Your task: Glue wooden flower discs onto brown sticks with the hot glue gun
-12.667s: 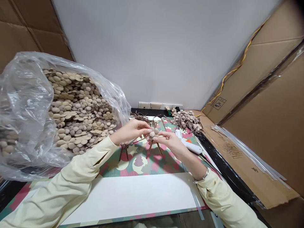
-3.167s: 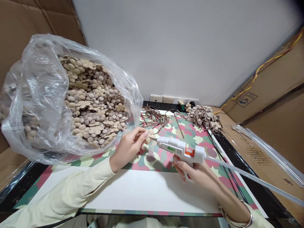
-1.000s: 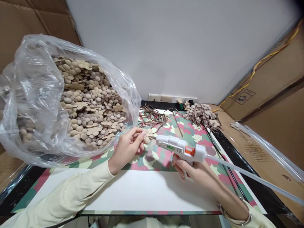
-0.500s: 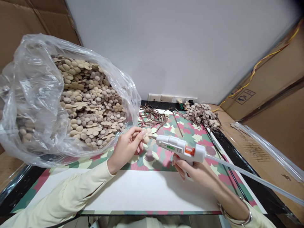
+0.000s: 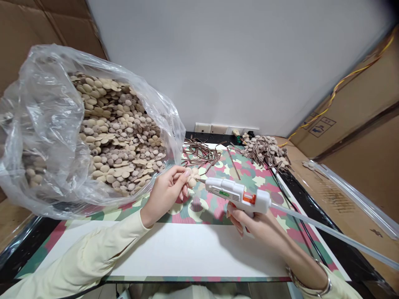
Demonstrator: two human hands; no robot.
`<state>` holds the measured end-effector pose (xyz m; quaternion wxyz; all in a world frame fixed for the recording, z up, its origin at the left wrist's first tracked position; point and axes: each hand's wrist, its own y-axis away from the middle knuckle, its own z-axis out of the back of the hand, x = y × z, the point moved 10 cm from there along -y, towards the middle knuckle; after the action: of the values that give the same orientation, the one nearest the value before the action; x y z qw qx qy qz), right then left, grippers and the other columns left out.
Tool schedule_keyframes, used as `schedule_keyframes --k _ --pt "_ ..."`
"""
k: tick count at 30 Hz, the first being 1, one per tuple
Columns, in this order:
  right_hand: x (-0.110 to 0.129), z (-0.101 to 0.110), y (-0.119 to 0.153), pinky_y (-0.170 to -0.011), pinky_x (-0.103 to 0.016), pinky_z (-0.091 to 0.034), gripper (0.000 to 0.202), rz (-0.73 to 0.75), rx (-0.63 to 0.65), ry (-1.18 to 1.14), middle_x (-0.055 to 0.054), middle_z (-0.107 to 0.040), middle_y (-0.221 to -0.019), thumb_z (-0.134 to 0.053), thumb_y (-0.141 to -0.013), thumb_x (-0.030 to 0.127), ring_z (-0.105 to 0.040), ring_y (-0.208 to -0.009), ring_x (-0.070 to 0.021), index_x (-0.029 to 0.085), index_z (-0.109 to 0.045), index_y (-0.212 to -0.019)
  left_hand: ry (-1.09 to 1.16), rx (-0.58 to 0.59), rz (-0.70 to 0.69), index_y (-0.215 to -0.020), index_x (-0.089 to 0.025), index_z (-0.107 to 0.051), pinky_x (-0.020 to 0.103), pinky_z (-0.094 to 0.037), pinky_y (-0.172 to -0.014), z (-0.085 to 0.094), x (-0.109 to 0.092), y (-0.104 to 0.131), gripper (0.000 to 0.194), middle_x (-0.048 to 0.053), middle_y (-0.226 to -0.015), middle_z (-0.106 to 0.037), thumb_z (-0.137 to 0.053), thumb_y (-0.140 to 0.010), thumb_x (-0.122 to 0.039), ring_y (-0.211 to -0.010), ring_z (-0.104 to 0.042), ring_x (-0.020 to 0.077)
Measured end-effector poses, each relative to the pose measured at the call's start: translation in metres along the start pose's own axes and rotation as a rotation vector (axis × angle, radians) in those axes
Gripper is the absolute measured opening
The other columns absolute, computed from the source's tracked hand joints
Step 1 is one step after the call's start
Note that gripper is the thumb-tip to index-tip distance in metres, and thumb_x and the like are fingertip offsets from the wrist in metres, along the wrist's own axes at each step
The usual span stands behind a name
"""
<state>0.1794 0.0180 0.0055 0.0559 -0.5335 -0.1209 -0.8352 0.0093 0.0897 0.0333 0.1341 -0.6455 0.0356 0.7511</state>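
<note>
Between the thumb and fingers of my left hand point(image 5: 168, 190) is a beige flower piece point(image 5: 193, 177) with rounded petals, held by its edge above the table. My right hand point(image 5: 254, 222) is wrapped round the handle of a white glue gun point(image 5: 229, 192). The gun's nozzle points left and meets the flower near its middle; whether glue is coming out is too small to tell. A long clear glue stick point(image 5: 330, 233) runs out of the back of the gun to the right.
A clear plastic bag point(image 5: 51, 124) full of flower pieces point(image 5: 121, 137) stands at the left. Brown strips point(image 5: 202, 153) lie at the back middle, beside a pile of flowers with stems point(image 5: 268, 151). Spare glue sticks point(image 5: 358, 199) rest on cardboard at the right. A black cable point(image 5: 299, 216) crosses the table.
</note>
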Motion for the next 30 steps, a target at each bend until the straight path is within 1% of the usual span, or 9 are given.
schedule_keyframes --k 3,9,13,19,22,25,27,30 --pt "-0.002 0.0 0.0 -0.056 -0.025 -0.037 0.019 -0.008 -0.003 0.009 0.004 -0.045 -0.049 -0.041 -0.085 0.022 -0.046 -0.049 -0.0113 0.018 -0.05 -0.069 0.007 -0.002 0.007 -0.087 -0.017 -0.054 0.017 -0.041 -0.042 0.001 0.001 0.0 0.021 -0.004 -0.058 -0.058 -0.051 -0.085 -0.037 -0.043 -0.049 0.0075" --pt "-0.003 0.0 -0.001 -0.055 -0.025 -0.038 0.018 0.011 0.002 0.014 0.004 -0.045 -0.05 -0.041 -0.083 0.02 -0.047 -0.05 -0.0123 0.02 -0.05 -0.068 0.025 -0.009 0.019 -0.086 -0.017 -0.054 0.018 -0.041 -0.042 0.003 0.0 -0.001 0.021 -0.004 -0.054 -0.056 -0.051 -0.085 -0.038 -0.042 -0.049 0.008" --pt "-0.007 0.002 0.0 -0.055 -0.026 -0.038 0.018 -0.008 -0.016 0.04 0.003 -0.047 -0.05 -0.041 -0.083 0.022 -0.048 -0.05 -0.0132 0.02 -0.051 -0.069 0.038 -0.014 0.03 -0.086 -0.016 -0.055 0.019 -0.041 -0.042 0.003 0.001 -0.002 0.022 -0.004 -0.053 -0.056 -0.052 -0.084 -0.038 -0.041 -0.049 0.0084" --pt "-0.011 0.008 -0.002 -0.056 -0.026 -0.038 0.02 -0.014 -0.061 0.052 0.003 -0.047 -0.051 -0.041 -0.084 0.024 -0.047 -0.051 -0.0126 0.02 -0.046 -0.064 0.066 0.027 0.057 -0.085 -0.016 -0.055 0.018 -0.041 -0.043 0.002 0.003 -0.003 0.021 -0.004 -0.056 -0.057 -0.053 -0.083 -0.036 -0.043 -0.049 0.008" --pt "-0.009 0.014 -0.003 -0.055 -0.025 -0.037 0.022 0.003 -0.1 0.005 0.004 -0.044 -0.05 -0.04 -0.084 0.023 -0.047 -0.05 -0.0119 0.02 -0.043 -0.062 0.068 0.047 0.065 -0.084 -0.016 -0.055 0.018 -0.042 -0.044 0.001 0.001 -0.002 0.02 -0.002 -0.061 -0.06 -0.052 -0.084 -0.036 -0.045 -0.05 0.0079" --pt "-0.005 0.021 -0.001 -0.054 -0.025 -0.037 0.021 0.029 -0.121 -0.026 0.004 -0.044 -0.05 -0.04 -0.083 0.023 -0.048 -0.05 -0.0117 0.02 -0.044 -0.064 0.068 0.06 0.067 -0.084 -0.017 -0.055 0.019 -0.042 -0.044 0.0 0.0 -0.001 0.02 -0.002 -0.061 -0.06 -0.053 -0.083 -0.036 -0.044 -0.05 0.0085" --pt "-0.007 0.03 0.003 -0.053 -0.025 -0.037 0.019 0.009 -0.164 0.038 0.004 -0.046 -0.05 -0.041 -0.083 0.025 -0.048 -0.049 -0.0126 0.02 -0.045 -0.065 0.075 0.072 0.068 -0.083 -0.017 -0.055 0.02 -0.042 -0.044 0.0 0.001 -0.002 0.02 -0.002 -0.06 -0.059 -0.052 -0.083 -0.037 -0.045 -0.05 0.009" --pt "-0.007 0.058 0.013 -0.049 -0.026 -0.035 0.018 -0.014 -0.315 0.241 0.003 -0.048 -0.051 -0.048 -0.081 0.033 -0.046 -0.047 -0.0138 0.021 -0.047 -0.068 0.094 0.077 0.071 -0.086 -0.017 -0.054 0.02 -0.043 -0.044 0.0 0.005 -0.003 0.022 -0.002 -0.06 -0.059 -0.052 -0.083 -0.038 -0.045 -0.051 0.0092"
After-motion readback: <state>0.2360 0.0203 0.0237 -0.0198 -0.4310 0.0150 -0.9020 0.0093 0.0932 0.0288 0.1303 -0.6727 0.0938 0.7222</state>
